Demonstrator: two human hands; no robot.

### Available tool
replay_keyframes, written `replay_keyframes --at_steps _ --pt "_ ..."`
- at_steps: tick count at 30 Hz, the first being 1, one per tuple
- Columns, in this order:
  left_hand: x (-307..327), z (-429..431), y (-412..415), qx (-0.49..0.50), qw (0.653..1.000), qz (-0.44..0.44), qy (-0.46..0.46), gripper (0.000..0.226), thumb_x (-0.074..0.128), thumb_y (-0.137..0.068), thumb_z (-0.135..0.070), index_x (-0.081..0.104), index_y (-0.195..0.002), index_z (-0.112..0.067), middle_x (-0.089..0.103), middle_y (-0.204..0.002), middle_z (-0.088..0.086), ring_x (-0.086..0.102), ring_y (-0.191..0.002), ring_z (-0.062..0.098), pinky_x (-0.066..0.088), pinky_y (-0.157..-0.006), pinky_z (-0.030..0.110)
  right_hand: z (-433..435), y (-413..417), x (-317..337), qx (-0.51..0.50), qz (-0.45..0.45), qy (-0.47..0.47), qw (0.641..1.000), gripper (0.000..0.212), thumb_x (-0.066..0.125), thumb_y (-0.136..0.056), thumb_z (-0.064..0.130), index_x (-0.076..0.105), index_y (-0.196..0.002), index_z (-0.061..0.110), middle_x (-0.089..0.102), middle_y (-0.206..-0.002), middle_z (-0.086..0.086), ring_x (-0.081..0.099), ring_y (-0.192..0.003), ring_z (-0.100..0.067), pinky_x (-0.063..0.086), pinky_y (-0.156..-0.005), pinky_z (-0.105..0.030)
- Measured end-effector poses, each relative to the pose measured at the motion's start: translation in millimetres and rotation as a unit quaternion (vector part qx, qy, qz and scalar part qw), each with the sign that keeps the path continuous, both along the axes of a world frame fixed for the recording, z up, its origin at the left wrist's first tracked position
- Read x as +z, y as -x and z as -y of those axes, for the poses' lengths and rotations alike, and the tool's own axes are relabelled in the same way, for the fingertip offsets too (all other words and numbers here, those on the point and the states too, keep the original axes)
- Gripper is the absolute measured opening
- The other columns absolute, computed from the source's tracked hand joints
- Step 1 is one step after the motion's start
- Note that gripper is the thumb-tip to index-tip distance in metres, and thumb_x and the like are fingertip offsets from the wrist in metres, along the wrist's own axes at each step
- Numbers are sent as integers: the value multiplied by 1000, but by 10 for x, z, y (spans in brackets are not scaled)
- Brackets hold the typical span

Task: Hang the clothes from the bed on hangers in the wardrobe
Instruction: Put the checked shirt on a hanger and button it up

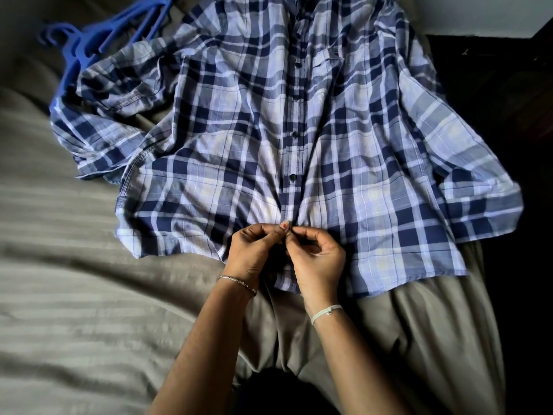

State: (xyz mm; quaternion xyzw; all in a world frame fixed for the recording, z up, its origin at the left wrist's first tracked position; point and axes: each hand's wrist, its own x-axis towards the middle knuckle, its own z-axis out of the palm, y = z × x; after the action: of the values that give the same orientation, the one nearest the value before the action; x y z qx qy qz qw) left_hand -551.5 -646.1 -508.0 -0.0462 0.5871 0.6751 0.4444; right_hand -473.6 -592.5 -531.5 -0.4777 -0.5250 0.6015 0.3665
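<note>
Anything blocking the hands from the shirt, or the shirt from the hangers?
Nothing visible. Both the left hand and right hand pinch the plaid shirt at its button strip near the hem. The blue hangers lie beside it, partly under one sleeve. The wardrobe is out of view.

The shirt (263, 121) is a plaid of navy, pale blue and white with dark buttons (292, 177), the hangers (79, 50) are bright blue, the bedsheet (74, 295) is grey-brown with faint tonal stripes, and the right wrist's band (326, 310) is white.
</note>
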Motion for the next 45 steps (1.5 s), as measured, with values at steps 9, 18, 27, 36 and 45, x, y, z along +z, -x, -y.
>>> replay_keyframes --at_steps 9,18,27,36,45 --pt "-64 -22 -42 12 999 -39 -10 10 70 -79 -10 68 -77 -1 69 -75 17 64 -71 26 58 -69 35 23 -22 46 2 -2 -22 1000 13 78 -76 -1 74 -81 11 75 -76 -1 70 -65 -8 54 -65 -22" --pt "-75 -23 -69 17 998 -49 -27 8 66 -82 -9 68 -82 -1 70 -77 13 63 -78 26 53 -84 43 81 -32 -19 11 38 -201 979 18 72 -79 0 73 -89 14 69 -86 1 68 -72 -14 55 -63 -27" --pt "-8 29 -30 4 999 -13 -41 22 69 -77 -15 64 -92 0 62 -95 27 60 -86 34 56 -79 45 -1 -51 9 35 26 -185 982 15 71 -84 10 75 -92 23 74 -91 6 71 -78 -14 59 -66 -44" --pt "95 35 -20 20 998 58 -35 24 52 -89 -7 63 -94 14 64 -92 34 63 -80 35 56 -63 32 -66 54 188 29 100 -38 994 30 86 -66 41 68 -70 17 70 -65 4 67 -61 -9 57 -63 -29" --pt "30 1 -74 7 998 -67 3 8 69 -82 1 74 -84 -4 74 -87 14 69 -82 21 58 -80 30 -104 5 192 36 145 -70 986 19 71 -74 4 66 -72 22 65 -61 12 60 -53 3 49 -57 -14"
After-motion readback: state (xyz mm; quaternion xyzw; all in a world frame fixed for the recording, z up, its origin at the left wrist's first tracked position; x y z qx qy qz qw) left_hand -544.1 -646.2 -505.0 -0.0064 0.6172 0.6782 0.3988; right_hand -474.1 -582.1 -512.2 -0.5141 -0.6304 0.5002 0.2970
